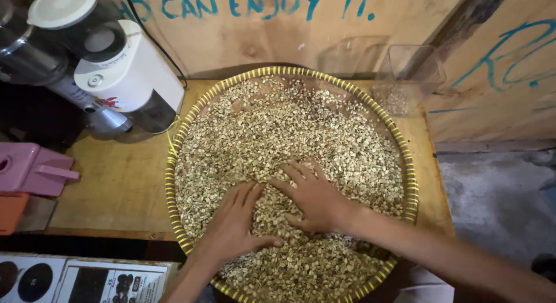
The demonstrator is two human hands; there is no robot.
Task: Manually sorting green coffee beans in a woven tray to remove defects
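while both hands lie flat on the beans (324, 123), the work reads as sorting or spreading by touch, and it goes best with light pressure. the left hand (234, 225) rests palm down near the tray's front, fingers together and pointing up the heap, thumb out to the side; its grip is spread wide and has hold of nothing. the right hand (313, 196) lies just beside it, fingers fanned toward the left, its grip likewise flat and empty, only pressing on beans. the beans, pale and greenish, fill the round woven tray (408, 181) with the yellow rim, which sits on the wooden surface (116, 187) and overhangs its front edge.

i judge short, shallow sweeps safest: the layer is thick near the front rim, so a hard push toward the body could send beans over it. keeping the palms low and moving beans toward the thinner patch at the back left would even the layer. a clear plastic box (408, 77) stands at the back right, touching or just beside the rim, and a grinder (116, 65) stands at the left.
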